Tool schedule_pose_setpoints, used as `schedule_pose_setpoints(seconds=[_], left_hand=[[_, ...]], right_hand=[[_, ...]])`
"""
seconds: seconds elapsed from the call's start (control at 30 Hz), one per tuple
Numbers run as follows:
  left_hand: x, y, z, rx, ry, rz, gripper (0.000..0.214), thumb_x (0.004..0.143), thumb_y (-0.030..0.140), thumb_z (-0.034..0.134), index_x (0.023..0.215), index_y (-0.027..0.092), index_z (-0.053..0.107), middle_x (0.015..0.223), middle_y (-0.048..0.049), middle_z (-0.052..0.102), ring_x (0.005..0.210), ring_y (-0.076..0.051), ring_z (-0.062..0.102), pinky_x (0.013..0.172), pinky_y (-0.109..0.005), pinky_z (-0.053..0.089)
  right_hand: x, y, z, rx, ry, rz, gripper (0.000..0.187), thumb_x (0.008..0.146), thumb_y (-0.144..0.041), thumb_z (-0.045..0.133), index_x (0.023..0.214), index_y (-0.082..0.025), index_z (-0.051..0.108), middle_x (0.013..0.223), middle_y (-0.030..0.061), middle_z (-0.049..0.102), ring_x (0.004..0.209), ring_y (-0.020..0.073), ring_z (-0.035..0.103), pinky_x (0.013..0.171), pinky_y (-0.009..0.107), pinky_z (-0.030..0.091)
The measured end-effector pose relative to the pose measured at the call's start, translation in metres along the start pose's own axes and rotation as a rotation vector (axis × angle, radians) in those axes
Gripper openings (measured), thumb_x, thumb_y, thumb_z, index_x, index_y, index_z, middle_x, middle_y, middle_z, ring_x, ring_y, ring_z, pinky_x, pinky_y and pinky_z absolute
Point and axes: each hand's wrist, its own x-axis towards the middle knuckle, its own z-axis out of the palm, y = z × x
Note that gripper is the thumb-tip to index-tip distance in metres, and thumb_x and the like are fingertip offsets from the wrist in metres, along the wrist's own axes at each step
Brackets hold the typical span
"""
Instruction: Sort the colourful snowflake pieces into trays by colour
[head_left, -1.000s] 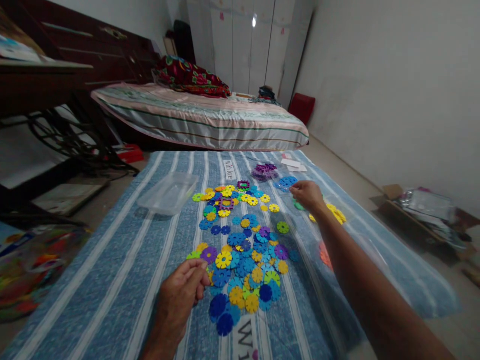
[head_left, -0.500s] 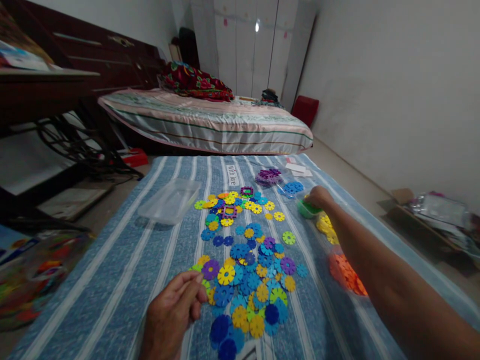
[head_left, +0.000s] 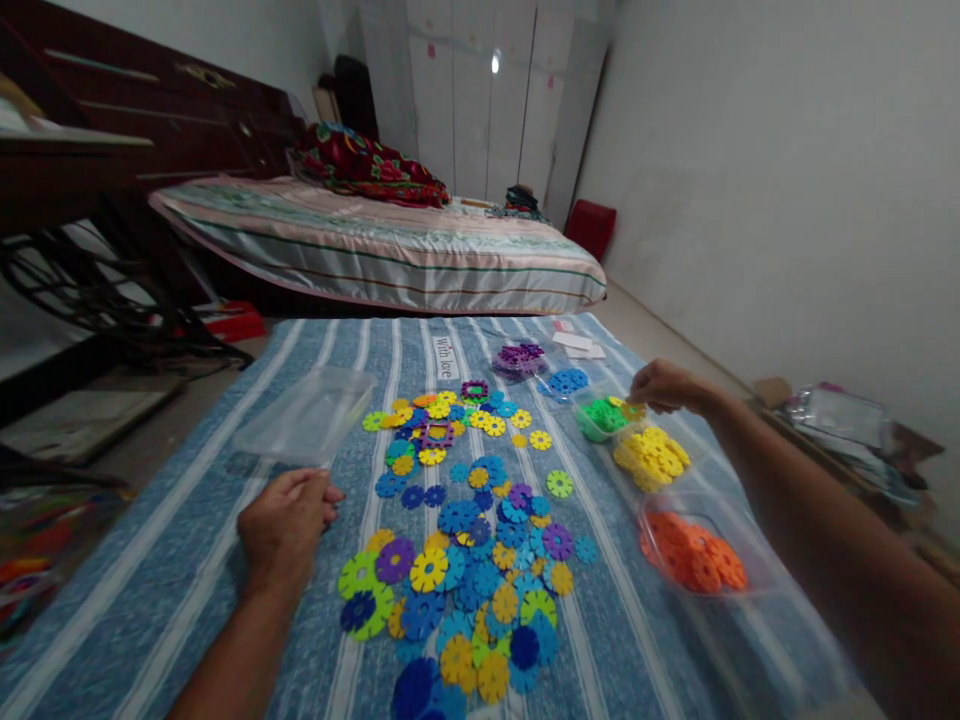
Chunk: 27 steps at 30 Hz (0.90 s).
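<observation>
My right hand pinches a yellow notched disc at the edge of the clear tub of green discs. Just nearer stands a tub heaped with yellow discs. My left hand hovers low over the striped cloth, its fingers curled together; what they hold, if anything, is hidden. Beyond that hand lies a clear plastic container. Between my hands spreads a loose pile of flower-shaped discs in blue, yellow, lime and purple. Two purple square frames lie at its far end.
Orange discs fill a clear tub at the near right. Farther back are purple pieces, blue discs and white cards. A bed stands past the table; an open cardboard box is on the floor at right.
My right hand has come up and right out of the green tub, with a yellow disc in its fingers. My left hand has moved left and away from the pile. The view has shifted slightly.
</observation>
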Motion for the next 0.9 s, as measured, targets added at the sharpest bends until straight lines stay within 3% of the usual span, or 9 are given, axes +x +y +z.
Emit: schedule_pose_setpoints(seconds=[0.07, 0.1, 0.23, 0.3, 0.37, 0.57, 0.77, 0.9], left_hand=[[0.009, -0.006, 0.002, 0.066, 0.009, 0.045, 0.011, 0.069, 0.026, 0.059, 0.077, 0.019, 0.055, 0.058, 0.0047, 0.059, 0.049, -0.013, 0.051, 0.051, -0.024, 0.041], [0.012, -0.009, 0.003, 0.108, 0.006, 0.068, 0.01, 0.07, 0.026, 0.059, 0.077, 0.019, 0.055, 0.058, 0.0047, 0.059, 0.05, -0.014, 0.052, 0.053, -0.024, 0.042], [0.015, -0.015, 0.005, 0.255, -0.035, 0.128, 0.011, 0.074, 0.028, 0.058, 0.081, 0.021, 0.055, 0.059, 0.0044, 0.061, 0.053, -0.017, 0.057, 0.058, -0.026, 0.044], [0.014, -0.016, 0.005, 0.265, -0.043, 0.13, 0.012, 0.073, 0.03, 0.058, 0.082, 0.021, 0.056, 0.059, 0.0043, 0.062, 0.053, -0.017, 0.057, 0.058, -0.026, 0.044], [0.014, -0.016, 0.005, 0.257, -0.041, 0.126, 0.012, 0.074, 0.03, 0.058, 0.082, 0.021, 0.056, 0.059, 0.0043, 0.061, 0.052, -0.017, 0.056, 0.058, -0.026, 0.044], [0.014, -0.017, 0.003, 0.264, -0.06, 0.125, 0.014, 0.074, 0.032, 0.058, 0.083, 0.021, 0.056, 0.059, 0.0038, 0.062, 0.054, -0.018, 0.058, 0.06, -0.027, 0.045], [0.017, -0.02, 0.005, 0.294, -0.063, 0.131, 0.015, 0.074, 0.032, 0.058, 0.084, 0.022, 0.056, 0.06, 0.0028, 0.062, 0.054, -0.019, 0.058, 0.059, -0.028, 0.045], [0.021, -0.025, 0.006, 0.291, -0.069, 0.135, 0.016, 0.075, 0.034, 0.058, 0.086, 0.021, 0.056, 0.061, 0.0027, 0.062, 0.055, -0.019, 0.058, 0.06, -0.028, 0.045]], right_hand=[[-0.005, 0.002, -0.01, -0.205, -0.137, 0.045, 0.023, 0.075, -0.025, 0.071, 0.057, -0.014, 0.065, 0.038, -0.0015, 0.052, 0.033, 0.0083, 0.044, 0.041, 0.02, 0.035], [-0.005, 0.002, -0.012, -0.299, -0.146, 0.068, 0.025, 0.077, -0.027, 0.07, 0.057, -0.013, 0.066, 0.04, 0.0007, 0.055, 0.035, 0.0099, 0.048, 0.044, 0.021, 0.038], [0.011, -0.007, -0.001, -0.514, 0.068, 0.055, 0.021, 0.085, -0.032, 0.065, 0.084, -0.014, 0.075, 0.075, 0.0108, 0.072, 0.069, 0.0197, 0.069, 0.064, 0.026, 0.049], [0.023, -0.011, 0.012, -0.569, 0.133, 0.065, 0.025, 0.084, -0.034, 0.067, 0.1, -0.017, 0.074, 0.097, 0.0134, 0.073, 0.09, 0.0236, 0.069, 0.074, 0.029, 0.05], [0.035, -0.011, 0.026, -0.606, 0.118, 0.116, 0.03, 0.082, -0.033, 0.068, 0.108, -0.018, 0.072, 0.107, 0.0148, 0.071, 0.1, 0.0256, 0.067, 0.079, 0.03, 0.051], [0.06, 0.0, 0.052, -0.619, 0.069, 0.165, 0.027, 0.083, -0.022, 0.062, 0.107, -0.015, 0.072, 0.112, 0.0178, 0.068, 0.106, 0.028, 0.065, 0.08, 0.031, 0.053], [0.069, 0.006, 0.052, -0.589, 0.113, 0.188, 0.033, 0.085, -0.017, 0.057, 0.115, -0.007, 0.068, 0.113, 0.0234, 0.067, 0.107, 0.0304, 0.065, 0.079, 0.031, 0.053], [0.067, 0.007, 0.052, -0.551, 0.144, 0.159, 0.029, 0.082, -0.02, 0.062, 0.107, -0.009, 0.071, 0.11, 0.0218, 0.068, 0.104, 0.03, 0.066, 0.08, 0.031, 0.053]])
